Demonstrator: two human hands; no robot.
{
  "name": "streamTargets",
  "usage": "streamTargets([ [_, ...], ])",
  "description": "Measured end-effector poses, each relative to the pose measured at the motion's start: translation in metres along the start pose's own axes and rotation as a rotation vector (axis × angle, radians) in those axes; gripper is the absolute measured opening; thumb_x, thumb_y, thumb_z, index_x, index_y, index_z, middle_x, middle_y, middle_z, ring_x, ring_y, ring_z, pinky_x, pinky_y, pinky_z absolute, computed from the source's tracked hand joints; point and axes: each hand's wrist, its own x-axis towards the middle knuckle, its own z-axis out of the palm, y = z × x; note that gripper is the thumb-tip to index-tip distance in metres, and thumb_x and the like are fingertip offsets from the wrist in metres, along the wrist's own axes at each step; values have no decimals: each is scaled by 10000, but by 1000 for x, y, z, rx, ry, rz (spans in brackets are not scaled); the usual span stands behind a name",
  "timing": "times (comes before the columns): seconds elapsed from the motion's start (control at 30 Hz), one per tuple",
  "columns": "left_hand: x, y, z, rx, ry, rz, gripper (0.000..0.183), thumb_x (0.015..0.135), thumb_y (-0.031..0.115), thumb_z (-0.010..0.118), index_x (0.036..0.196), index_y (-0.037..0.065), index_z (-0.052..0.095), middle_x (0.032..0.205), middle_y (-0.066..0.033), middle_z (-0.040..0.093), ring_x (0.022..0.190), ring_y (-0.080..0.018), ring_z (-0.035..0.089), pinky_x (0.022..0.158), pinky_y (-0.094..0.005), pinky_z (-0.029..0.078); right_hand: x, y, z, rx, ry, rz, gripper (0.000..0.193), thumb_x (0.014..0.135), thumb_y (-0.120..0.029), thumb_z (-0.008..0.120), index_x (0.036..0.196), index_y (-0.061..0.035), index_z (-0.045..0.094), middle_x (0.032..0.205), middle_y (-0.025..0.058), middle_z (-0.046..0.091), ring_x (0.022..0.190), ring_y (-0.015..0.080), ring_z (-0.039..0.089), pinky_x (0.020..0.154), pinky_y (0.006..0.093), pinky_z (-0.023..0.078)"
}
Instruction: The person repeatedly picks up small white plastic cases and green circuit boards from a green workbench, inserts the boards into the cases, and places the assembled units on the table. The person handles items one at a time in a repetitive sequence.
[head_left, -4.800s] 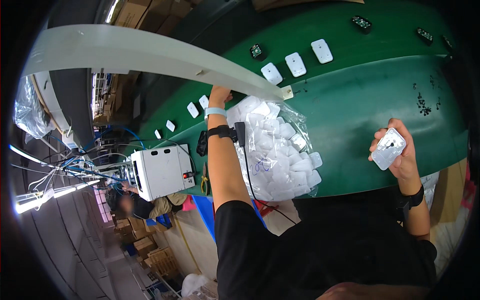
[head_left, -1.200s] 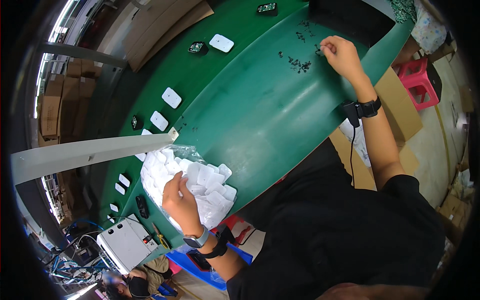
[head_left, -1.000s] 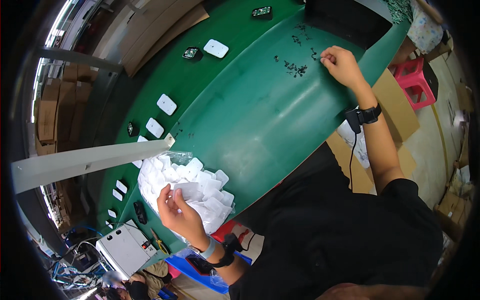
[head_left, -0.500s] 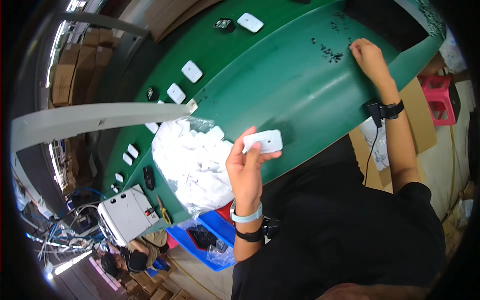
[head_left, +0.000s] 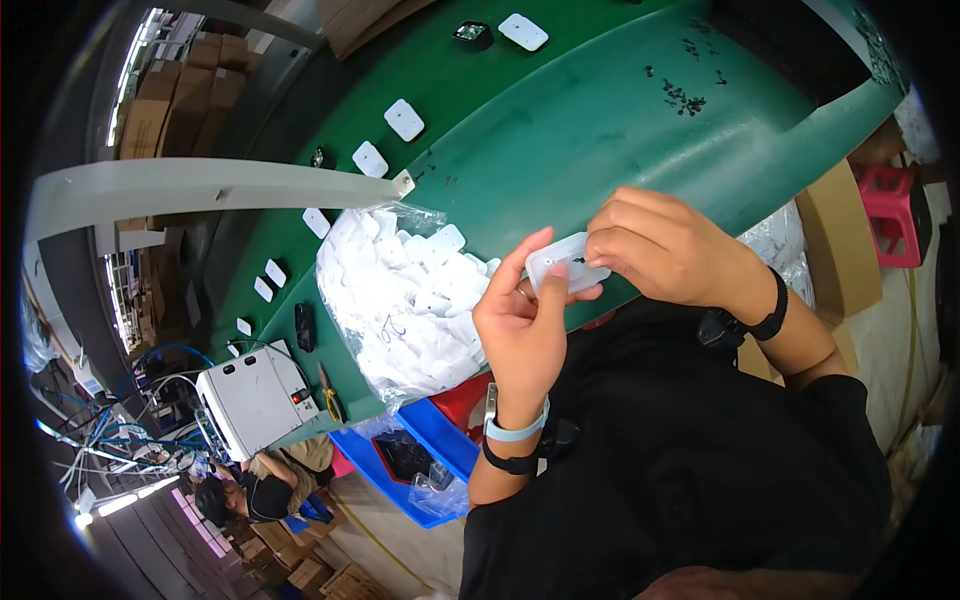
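Note:
My left hand (head_left: 525, 335) grips a white, rounded plastic cover (head_left: 569, 247) above the near edge of the green work surface, its thumb pressed on the face. At the right end of the cover, my right hand (head_left: 665, 245) has its fingers pinched together on a small black part (head_left: 579, 261) against the face. Its exact shape is too small to make out. Left of the hands lies a clear plastic bag (head_left: 400, 290) full of similar white covers. Small loose black parts (head_left: 683, 100) are scattered farther off on the surface.
White covers (head_left: 404, 120) stand in a line along the green belt (head_left: 450, 80). A pale metal arm (head_left: 220, 190) juts over it. A grey box (head_left: 255, 400), pliers (head_left: 331, 393) and a blue bin (head_left: 425, 440) are at left. Another person (head_left: 265, 490) is beyond; a pink stool (head_left: 890, 215) stands right.
My right hand has come from the scattered black parts to the white cover, and a black part now shows at its fingertips. My left hand has shifted slightly right, still holding the cover.

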Motion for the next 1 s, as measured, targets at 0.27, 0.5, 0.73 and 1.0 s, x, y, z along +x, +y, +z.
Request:
streamTargets([
  [0.27, -8, -1, -5, -1, 7, 60, 320, 977, -32, 537, 1287, -107, 556, 1112, -225, 657, 929, -275, 709, 756, -371, 648, 6, -10, 6, -88, 0, -63, 146, 726, -38, 678, 826, -9, 576, 834, 83, 563, 750, 255, 561, 632, 346, 484],
  [0.5, -11, -1, -6, -7, -6, 57, 308, 978, -20, 547, 1272, -110, 563, 1096, -214, 668, 921, -259, 707, 751, -356, 640, 8, -18, 4, -35, 12, 25, 170, 762, -21, 703, 884, -17, 585, 870, 90, 580, 766, 260, 569, 674, 341, 495],
  [0.73, -10, -7, -8, 34, 38, 110, 263, 953, -30, 582, 1205, -105, 583, 1043, -193, 682, 877, -228, 707, 703, -331, 627, 12, -27, 5, 397, 7, 416, 326, 823, -18, 730, 1085, -2, 537, 953, 108, 623, 780, 228, 610, 693, 318, 517],
  [1.0, -6, -17, -24, -138, 10, -2, 221, 938, -41, 598, 1157, -63, 576, 1027, -171, 692, 862, -197, 703, 726, -301, 607, 3, -13, 29, 616, 10, 481, 371, 823, -7, 749, 1145, -27, 567, 1022, 67, 646, 847, 145, 602, 718, 284, 514],
])
